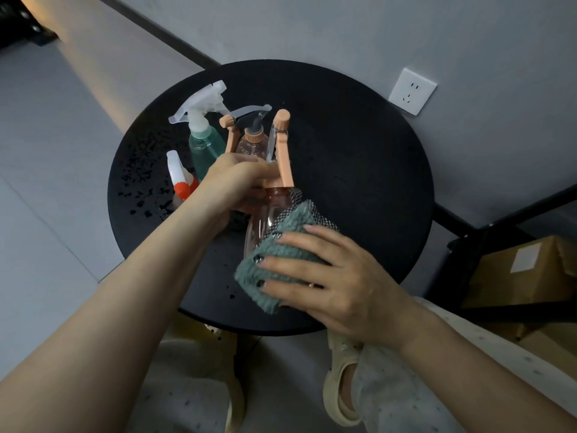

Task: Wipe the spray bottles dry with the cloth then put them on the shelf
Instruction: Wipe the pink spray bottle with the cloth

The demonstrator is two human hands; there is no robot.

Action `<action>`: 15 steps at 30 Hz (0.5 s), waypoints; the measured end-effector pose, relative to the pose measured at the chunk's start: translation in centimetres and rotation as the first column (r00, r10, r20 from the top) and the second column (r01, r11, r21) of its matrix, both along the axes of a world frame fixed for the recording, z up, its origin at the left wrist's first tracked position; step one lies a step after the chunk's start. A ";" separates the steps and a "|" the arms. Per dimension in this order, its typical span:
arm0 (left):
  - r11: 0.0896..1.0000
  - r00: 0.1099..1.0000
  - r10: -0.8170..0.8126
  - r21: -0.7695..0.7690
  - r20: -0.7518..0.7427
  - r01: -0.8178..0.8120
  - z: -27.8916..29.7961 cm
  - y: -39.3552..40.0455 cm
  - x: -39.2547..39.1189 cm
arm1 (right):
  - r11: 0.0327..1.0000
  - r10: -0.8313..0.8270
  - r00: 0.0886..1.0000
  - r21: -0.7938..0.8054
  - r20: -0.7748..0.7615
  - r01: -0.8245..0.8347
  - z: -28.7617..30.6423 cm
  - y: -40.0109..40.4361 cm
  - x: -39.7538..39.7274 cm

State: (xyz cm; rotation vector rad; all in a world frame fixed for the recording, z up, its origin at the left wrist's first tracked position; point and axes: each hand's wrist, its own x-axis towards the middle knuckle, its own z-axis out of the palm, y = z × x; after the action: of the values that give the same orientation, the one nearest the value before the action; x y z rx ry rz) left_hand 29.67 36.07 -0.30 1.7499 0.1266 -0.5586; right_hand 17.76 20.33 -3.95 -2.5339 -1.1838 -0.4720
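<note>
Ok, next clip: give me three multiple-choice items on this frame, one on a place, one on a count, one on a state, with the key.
1. Where does the teal bottle stand?
A. on the round black table
B. on the floor
C. on a cardboard box

2. How many spray bottles show in all?
A. two
B. four
C. six

3. What is the right hand doing?
A. hanging idle
B. pressing the green cloth against the held pink bottle
C. pulling a trigger

Key:
1 A, its base sits on the table's left part.
2 B, the teal one, a pink one behind, a small one with an orange collar, and the one the left hand grips by the neck.
3 B, the fingers lie over the cloth on the bottle's body.
</note>
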 end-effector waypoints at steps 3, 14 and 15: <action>0.999 0.999 -0.040 -0.020 -0.003 0.040 -0.5 -0.5 -0.1 | 0.953 -0.157 0.975 0.233 -0.157 0.192 0.2 0.1 0.6; 0.999 0.999 0.036 0.019 0.035 -0.037 -1.2 -0.5 0.1 | 0.877 -0.213 0.931 0.362 -0.296 0.316 0.4 0.4 1.0; 0.999 0.998 0.049 0.021 0.037 -0.050 -1.0 -0.4 0.1 | 0.907 -0.201 0.947 0.318 -0.249 0.276 0.4 0.4 0.9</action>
State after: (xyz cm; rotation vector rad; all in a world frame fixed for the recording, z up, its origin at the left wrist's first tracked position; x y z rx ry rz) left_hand 29.80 35.67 -1.32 1.7721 0.1509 -0.4909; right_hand 18.64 20.68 -3.53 -2.3525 -0.6459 -0.4136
